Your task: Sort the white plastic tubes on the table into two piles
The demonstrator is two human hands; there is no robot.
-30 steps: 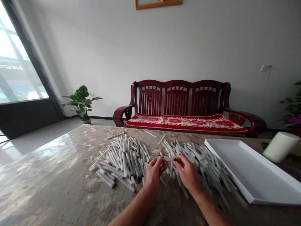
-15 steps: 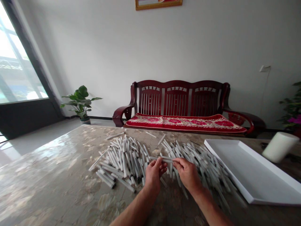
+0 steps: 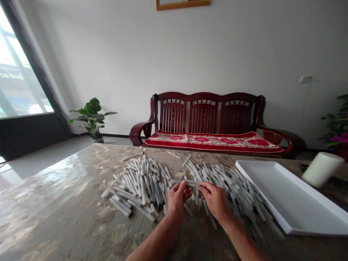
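Note:
Between my two hands a slim, translucent whitish pen [image 3: 192, 183] lies almost level. My left hand [image 3: 177, 199] pinches it near its left part with thumb and fingers. The fingers of my right hand [image 3: 213, 199] are closed on its right end. Whether the pen is in one piece or two cannot be made out. A heap of similar pens [image 3: 144, 181], several with black ends, lies left of my left hand. Another heap of pale pens [image 3: 239, 188] spreads behind and to the right of my right hand.
A shallow white tray [image 3: 296, 232] lies on the patterned table [image 3: 67, 203] at the right, with a white roll [image 3: 323, 169] beyond it. A few loose pens [image 3: 174, 155] are scattered at the table's far side. Behind stands a dark red wooden bench [image 3: 203, 112].
Both hands keep nearly the same pose, with the pen still between them. The whole view has shifted very slightly; the heaps look unchanged.

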